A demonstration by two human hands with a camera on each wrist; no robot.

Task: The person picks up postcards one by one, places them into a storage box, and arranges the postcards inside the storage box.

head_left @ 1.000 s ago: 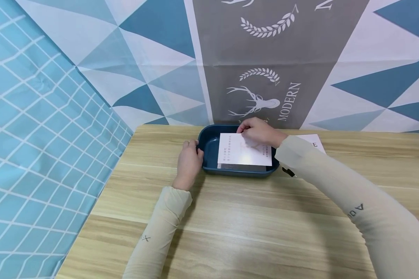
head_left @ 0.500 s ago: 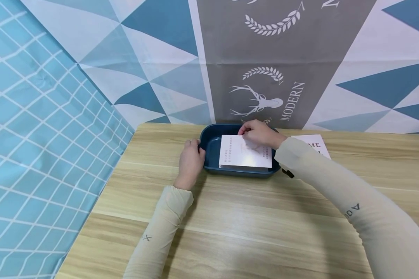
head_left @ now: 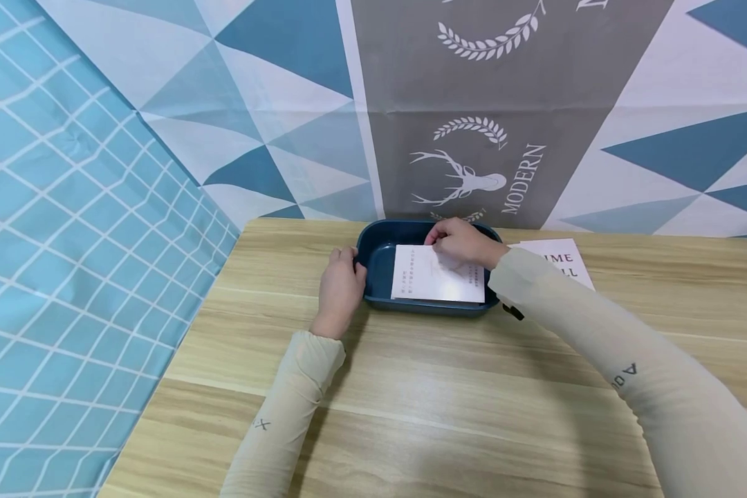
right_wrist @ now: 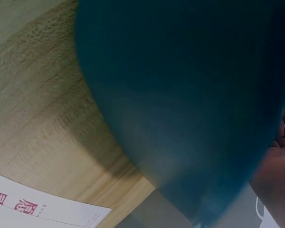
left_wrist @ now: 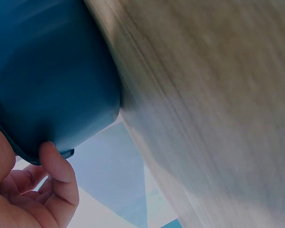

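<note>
A dark blue rectangular tray (head_left: 378, 270) with raised walls stands near the back edge of the wooden table. My left hand (head_left: 340, 287) grips its left rim; in the left wrist view the fingers of that hand (left_wrist: 57, 183) curl over the rim. A white card (head_left: 438, 280) with small printed text lies over the tray's inside. My right hand (head_left: 463, 242) pinches the card's far edge from above. In the right wrist view the tray wall (right_wrist: 180, 104) hides most of that hand (right_wrist: 280, 175), and the card is out of sight there.
A second white card (head_left: 563, 259) with large printed letters lies right of the tray, partly behind the right sleeve. A small black item (head_left: 513, 312) shows beside that sleeve. A patterned cloth wall (head_left: 473, 90) rises directly behind the table.
The card has sunk slightly lower toward the near side of the tray, with my right hand moving along with it. My left hand keeps its hold on the rim.
</note>
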